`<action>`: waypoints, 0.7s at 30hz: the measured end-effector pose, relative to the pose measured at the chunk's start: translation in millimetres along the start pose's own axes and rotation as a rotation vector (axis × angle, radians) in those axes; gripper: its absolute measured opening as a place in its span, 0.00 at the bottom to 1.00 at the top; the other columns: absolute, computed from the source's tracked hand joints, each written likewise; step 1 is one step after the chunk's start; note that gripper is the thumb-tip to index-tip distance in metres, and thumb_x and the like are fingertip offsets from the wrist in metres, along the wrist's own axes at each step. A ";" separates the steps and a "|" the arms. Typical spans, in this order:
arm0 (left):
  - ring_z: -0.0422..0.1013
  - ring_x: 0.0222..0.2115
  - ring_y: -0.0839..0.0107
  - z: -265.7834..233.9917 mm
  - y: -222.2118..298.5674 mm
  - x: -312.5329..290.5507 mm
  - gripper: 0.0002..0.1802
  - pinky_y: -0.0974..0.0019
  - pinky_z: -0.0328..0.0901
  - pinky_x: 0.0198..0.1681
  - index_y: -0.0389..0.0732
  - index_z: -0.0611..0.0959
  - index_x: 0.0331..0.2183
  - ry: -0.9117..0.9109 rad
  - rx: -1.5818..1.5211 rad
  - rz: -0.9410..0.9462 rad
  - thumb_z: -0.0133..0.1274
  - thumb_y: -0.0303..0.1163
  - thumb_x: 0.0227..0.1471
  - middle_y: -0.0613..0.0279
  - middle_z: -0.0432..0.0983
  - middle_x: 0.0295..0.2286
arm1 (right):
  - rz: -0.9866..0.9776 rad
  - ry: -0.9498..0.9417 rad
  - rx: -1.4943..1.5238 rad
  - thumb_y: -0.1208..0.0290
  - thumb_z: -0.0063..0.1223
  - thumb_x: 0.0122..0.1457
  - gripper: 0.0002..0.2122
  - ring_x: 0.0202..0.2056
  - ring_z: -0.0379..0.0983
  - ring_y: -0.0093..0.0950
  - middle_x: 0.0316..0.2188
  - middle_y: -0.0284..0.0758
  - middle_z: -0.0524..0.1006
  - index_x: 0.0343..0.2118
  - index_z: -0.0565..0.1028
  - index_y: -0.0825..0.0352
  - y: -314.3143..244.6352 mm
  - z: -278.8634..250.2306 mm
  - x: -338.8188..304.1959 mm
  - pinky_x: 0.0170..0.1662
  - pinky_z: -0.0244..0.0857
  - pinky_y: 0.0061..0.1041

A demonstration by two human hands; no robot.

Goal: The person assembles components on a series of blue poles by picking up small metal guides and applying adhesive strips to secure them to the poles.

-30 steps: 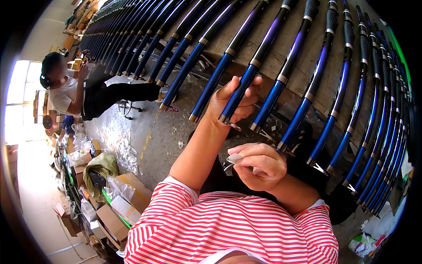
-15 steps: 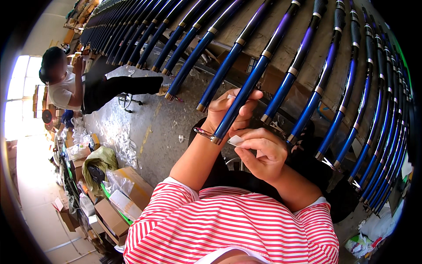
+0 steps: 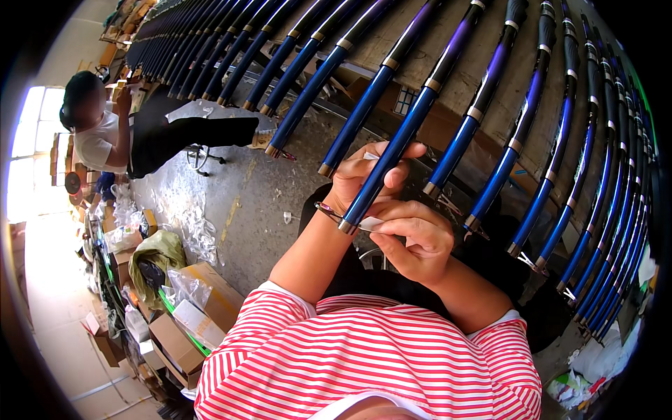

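Note:
Several blue-and-black fishing rods lie side by side, their blue ends with metal-coloured caps pointing toward me. My left hand (image 3: 355, 173) is wrapped round one fishing rod (image 3: 392, 152) from beneath, and its fingertips show on both sides. A small white piece (image 3: 371, 157) shows between its fingers. Just right of that rod's capped end, my right hand (image 3: 420, 241) pinches a small white tag (image 3: 369, 223) between thumb and fingers. The tag's left edge reaches the rod end, but I cannot tell whether they touch. A thin looped item (image 3: 327, 209) sticks out left of the cap.
The rods rest on a wooden table (image 3: 448, 42). Another person (image 3: 105, 133) stands at the far left. Cardboard boxes (image 3: 178, 343), plastic bags and a green sack (image 3: 159, 259) crowd the left side. Plastic scraps lie on the grey floor (image 3: 238, 189). More bags (image 3: 602, 364) are at lower right.
My right hand has moved slightly left, bringing the white tag up to the held rod's end. My left hand keeps its grip. The rods appear shifted slightly right in view.

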State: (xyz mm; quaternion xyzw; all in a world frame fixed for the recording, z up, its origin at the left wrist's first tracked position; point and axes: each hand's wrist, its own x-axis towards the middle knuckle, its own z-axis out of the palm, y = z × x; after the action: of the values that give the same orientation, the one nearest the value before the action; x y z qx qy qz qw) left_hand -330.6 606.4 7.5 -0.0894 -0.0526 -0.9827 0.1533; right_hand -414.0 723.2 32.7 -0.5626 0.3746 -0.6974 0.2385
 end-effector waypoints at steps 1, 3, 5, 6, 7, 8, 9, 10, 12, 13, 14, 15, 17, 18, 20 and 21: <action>0.73 0.23 0.70 -0.5 0.0 0.7 0.29 0.77 0.67 0.17 0.24 0.63 0.51 -0.008 -0.001 -0.001 0.49 0.28 0.48 0.51 0.73 0.26 | 0.000 -0.003 -0.002 0.84 0.57 0.47 0.05 0.35 0.75 0.36 0.29 0.44 0.75 0.27 0.72 0.72 0.1 -0.2 0.3 0.38 0.69 0.29; 0.71 0.21 0.72 -1.6 0.9 1.1 0.30 0.77 0.66 0.17 0.24 0.61 0.51 -0.024 0.009 -0.009 0.50 0.28 0.49 0.52 0.72 0.26 | -0.002 -0.003 -0.003 0.84 0.57 0.47 0.05 0.35 0.75 0.36 0.29 0.44 0.75 0.27 0.72 0.72 0.2 -0.3 0.3 0.38 0.69 0.29; 0.65 0.19 0.76 -2.9 2.6 0.4 0.33 0.77 0.63 0.19 0.23 0.58 0.53 -0.042 0.032 -0.023 0.51 0.29 0.49 0.54 0.71 0.26 | -0.006 -0.005 0.000 0.84 0.57 0.48 0.05 0.34 0.75 0.36 0.29 0.44 0.75 0.27 0.72 0.72 0.5 -0.4 0.6 0.38 0.69 0.29; 0.64 0.19 0.76 -2.6 2.7 0.1 0.34 0.78 0.62 0.18 0.23 0.58 0.52 -0.031 0.037 -0.021 0.52 0.30 0.49 0.54 0.71 0.26 | -0.009 -0.009 0.003 0.84 0.57 0.48 0.05 0.34 0.75 0.36 0.29 0.44 0.75 0.27 0.72 0.72 0.7 -0.3 1.1 0.38 0.69 0.29; 0.64 0.19 0.77 -2.2 2.7 0.0 0.34 0.78 0.62 0.18 0.23 0.59 0.52 -0.019 0.042 -0.020 0.52 0.30 0.48 0.54 0.71 0.26 | -0.011 -0.012 0.006 0.84 0.57 0.48 0.05 0.34 0.75 0.36 0.29 0.43 0.75 0.28 0.73 0.72 0.9 -0.2 1.2 0.37 0.69 0.28; 0.64 0.18 0.77 -1.5 2.7 -0.1 0.34 0.78 0.61 0.18 0.24 0.59 0.52 -0.008 0.047 -0.018 0.53 0.30 0.48 0.54 0.70 0.25 | -0.012 -0.015 0.005 0.84 0.57 0.48 0.05 0.34 0.75 0.36 0.29 0.43 0.75 0.28 0.73 0.72 1.1 -0.3 0.9 0.37 0.69 0.28; 0.63 0.18 0.77 -0.6 2.7 0.1 0.34 0.79 0.61 0.18 0.24 0.60 0.52 0.001 0.050 -0.022 0.54 0.30 0.48 0.54 0.70 0.25 | -0.012 -0.018 0.002 0.84 0.57 0.48 0.05 0.34 0.75 0.36 0.29 0.43 0.75 0.28 0.73 0.72 1.5 -0.6 0.4 0.37 0.69 0.28; 0.63 0.19 0.77 0.7 2.7 0.5 0.34 0.79 0.61 0.18 0.25 0.60 0.51 0.009 0.053 -0.026 0.54 0.31 0.47 0.55 0.70 0.25 | -0.012 -0.020 -0.001 0.84 0.57 0.48 0.05 0.34 0.75 0.36 0.29 0.43 0.75 0.28 0.73 0.72 1.6 -0.8 0.0 0.37 0.69 0.28; 0.66 0.20 0.75 3.1 1.5 1.5 0.33 0.78 0.63 0.20 0.26 0.63 0.50 0.029 0.060 -0.019 0.55 0.32 0.45 0.55 0.70 0.24 | -0.007 -0.017 0.014 0.84 0.57 0.48 0.05 0.34 0.75 0.36 0.29 0.43 0.75 0.28 0.73 0.72 0.9 -0.5 -0.3 0.37 0.69 0.28; 0.68 0.21 0.74 4.2 0.0 2.1 0.32 0.77 0.66 0.21 0.26 0.65 0.49 0.042 0.064 -0.009 0.56 0.32 0.44 0.54 0.70 0.24 | -0.004 -0.016 0.021 0.84 0.57 0.48 0.05 0.34 0.75 0.36 0.29 0.43 0.75 0.28 0.73 0.72 0.6 -0.3 -0.5 0.37 0.69 0.28; 0.70 0.23 0.72 4.6 -0.9 2.4 0.32 0.77 0.68 0.22 0.26 0.67 0.47 0.054 0.068 0.001 0.56 0.32 0.43 0.54 0.70 0.23 | -0.003 -0.015 0.023 0.84 0.57 0.48 0.05 0.34 0.75 0.36 0.28 0.43 0.75 0.27 0.73 0.72 0.9 -0.3 -1.0 0.37 0.69 0.28; 0.70 0.22 0.72 4.0 -0.6 2.4 0.32 0.77 0.68 0.23 0.26 0.67 0.47 0.054 0.079 -0.006 0.57 0.33 0.42 0.54 0.70 0.23 | -0.002 -0.015 0.024 0.84 0.57 0.48 0.05 0.34 0.75 0.36 0.28 0.43 0.75 0.27 0.73 0.72 1.3 -0.3 -1.6 0.36 0.69 0.28; 0.69 0.22 0.73 2.5 0.6 2.4 0.32 0.77 0.67 0.23 0.27 0.69 0.46 0.052 0.100 -0.021 0.59 0.34 0.41 0.55 0.69 0.22 | -0.001 -0.017 0.024 0.84 0.57 0.47 0.05 0.34 0.75 0.36 0.28 0.43 0.75 0.27 0.73 0.72 1.2 -0.6 -1.8 0.36 0.69 0.28; 0.68 0.21 0.74 3.5 0.6 2.5 0.32 0.77 0.66 0.21 0.28 0.69 0.46 0.069 0.122 -0.021 0.60 0.35 0.40 0.57 0.68 0.22 | -0.002 -0.019 0.022 0.84 0.57 0.47 0.05 0.34 0.76 0.36 0.28 0.43 0.75 0.27 0.73 0.72 0.7 -0.9 -1.3 0.36 0.69 0.27; 0.65 0.19 0.75 6.2 0.4 2.7 0.33 0.78 0.63 0.19 0.29 0.69 0.46 0.102 0.168 -0.022 0.61 0.36 0.39 0.59 0.66 0.20 | 0.003 -0.024 0.016 0.83 0.57 0.47 0.05 0.34 0.76 0.36 0.28 0.42 0.76 0.27 0.73 0.72 -0.4 -1.3 -0.6 0.36 0.69 0.27; 0.63 0.19 0.76 6.2 0.9 2.5 0.33 0.78 0.61 0.18 0.29 0.69 0.45 0.102 0.185 -0.027 0.61 0.36 0.39 0.61 0.65 0.20 | 0.008 -0.028 0.012 0.83 0.58 0.47 0.05 0.34 0.76 0.36 0.28 0.42 0.76 0.27 0.74 0.72 -1.3 -1.4 -0.5 0.36 0.69 0.27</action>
State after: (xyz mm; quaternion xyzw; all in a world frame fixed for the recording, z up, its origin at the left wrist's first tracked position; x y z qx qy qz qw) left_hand -331.6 605.6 14.1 -0.0238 -0.1365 -0.9789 0.1500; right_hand -415.1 724.7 33.4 -0.5694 0.3691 -0.6908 0.2498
